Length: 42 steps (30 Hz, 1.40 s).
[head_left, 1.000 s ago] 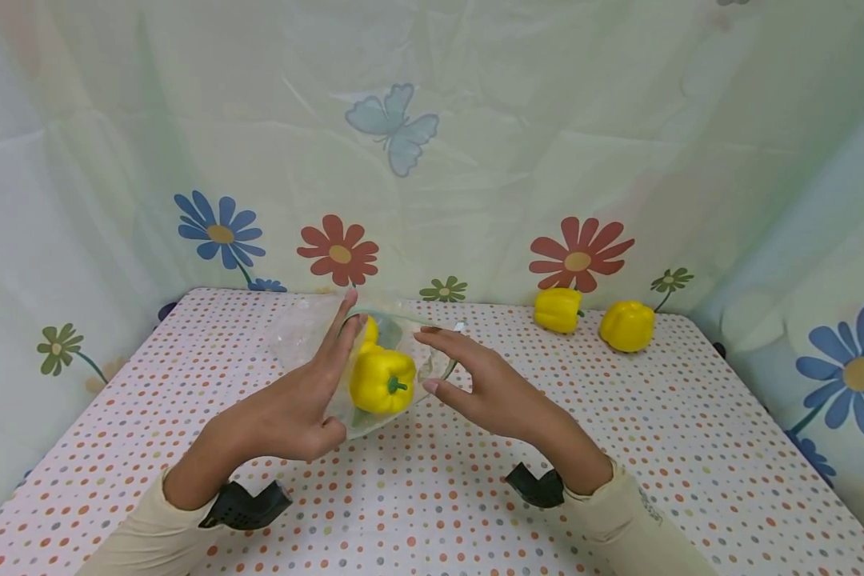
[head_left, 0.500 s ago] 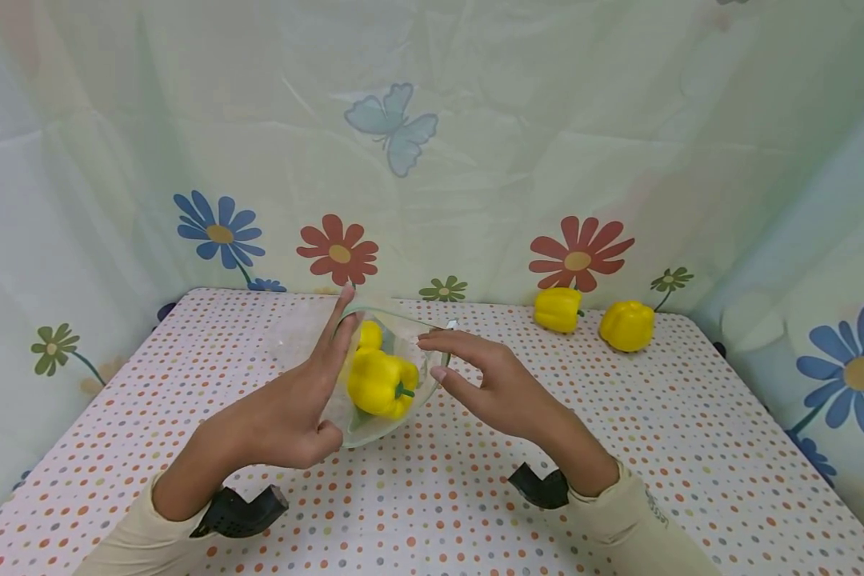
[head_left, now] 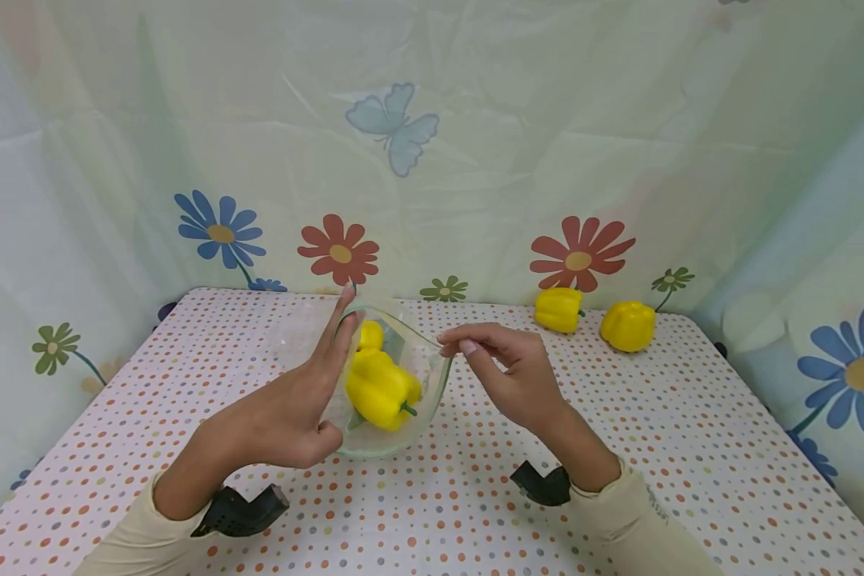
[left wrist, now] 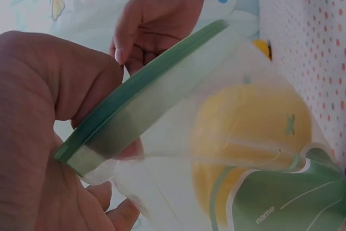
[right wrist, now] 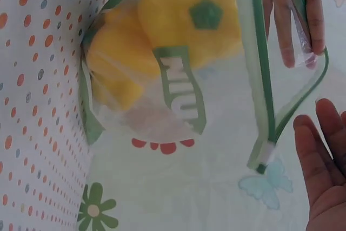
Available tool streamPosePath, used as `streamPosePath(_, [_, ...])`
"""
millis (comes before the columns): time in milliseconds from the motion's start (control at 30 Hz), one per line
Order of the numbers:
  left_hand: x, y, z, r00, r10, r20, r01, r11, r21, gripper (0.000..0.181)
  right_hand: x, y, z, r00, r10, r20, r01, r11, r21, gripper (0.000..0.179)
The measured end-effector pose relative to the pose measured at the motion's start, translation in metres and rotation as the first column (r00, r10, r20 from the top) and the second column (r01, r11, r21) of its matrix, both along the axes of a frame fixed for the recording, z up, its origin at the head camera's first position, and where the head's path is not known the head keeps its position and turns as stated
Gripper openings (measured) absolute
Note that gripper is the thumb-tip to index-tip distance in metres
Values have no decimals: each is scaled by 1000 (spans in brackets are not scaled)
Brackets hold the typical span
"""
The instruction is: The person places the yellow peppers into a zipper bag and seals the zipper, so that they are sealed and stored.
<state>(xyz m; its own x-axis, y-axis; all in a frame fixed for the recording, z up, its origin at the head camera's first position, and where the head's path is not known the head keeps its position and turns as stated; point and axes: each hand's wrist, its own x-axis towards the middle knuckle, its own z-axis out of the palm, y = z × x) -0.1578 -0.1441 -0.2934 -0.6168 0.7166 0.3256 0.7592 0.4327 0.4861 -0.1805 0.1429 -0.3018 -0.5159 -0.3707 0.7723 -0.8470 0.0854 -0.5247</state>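
A clear zip bag point(head_left: 403, 442) with a green-edged mouth stands with its opening toward me. Inside it lie a yellow bell pepper point(head_left: 378, 388) with a green stem and, behind that, a second yellow pepper point(head_left: 370, 336). My left hand point(head_left: 295, 408) holds the bag's left side, the rim passing between its fingers; its thumb is bent. In the right wrist view, the fingers of my left hand point(right wrist: 311, 9) show at the bag's mouth. My right hand point(head_left: 511, 368) is at the right corner of the rim, fingers loosely bent; the right wrist view shows its fingertips point(right wrist: 303, 125) just beside the edge.
Two more yellow bell peppers, one lying point(head_left: 558, 310) and one beside it point(head_left: 627, 326), sit at the table's back right. A dotted cloth point(head_left: 518, 512) covers the table. Behind it hangs a flowered curtain point(head_left: 475, 160).
My right hand has drawn back to the right, from over the bag's mouth to its rim corner, fingers more bent. The mouth is wider and the front pepper has tipped slightly toward me.
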Motion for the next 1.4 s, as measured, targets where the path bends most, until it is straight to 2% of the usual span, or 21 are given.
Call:
streamPosePath(200, [-2,0,-1,999,-21,-45,21,1000,4,117,-4,11,3,996,48,77,-40,994,-99,23])
streamPosePath(333, [-2,1,-1,999,-29,-41,29,1000,-3,117,-9,20,1,987,24,158,-4,992,-124,20])
streamPosePath(533, [-5,2,-3,994,-58,-88,59,998,17,116,-25,34,-10,965,-13,261,36,996,-81,21])
streamPosePath(633, [-5,2,-3,993,-61,-98,64,998,27,117,-34,42,-16,946,-84,312,96,995,-23,22])
streamPosePath(800, [-6,1,-5,994,-56,-96,59,998,26,117,-47,60,-25,904,-210,373,203,978,58,24])
streamPosePath(900, [-7,2,-5,991,-58,-120,62,998,27,117,-52,69,-27,877,-294,381,279,956,95,25])
streamPosePath(967, [-7,2,-6,990,-54,-127,58,998,29,117,-55,74,-28,847,-361,390,340,932,124,27])
streamPosePath(1067, [-7,2,-7,990,-51,-129,56,998,35,117,-60,81,-31,789,-447,422,416,894,168,29])
streamPosePath(1133, [-7,2,-6,992,-42,-115,46,998,32,118,-65,86,-34,755,-478,448,443,877,187,30])
streamPosePath(1233, [-7,2,-6,993,-39,-114,42,999,27,118,-71,96,-39,718,-508,476,470,858,208,32])
streamPosePath(1400, [-6,2,-5,995,-27,-101,29,999,18,118,-78,110,-45,683,-556,474,491,830,265,35])
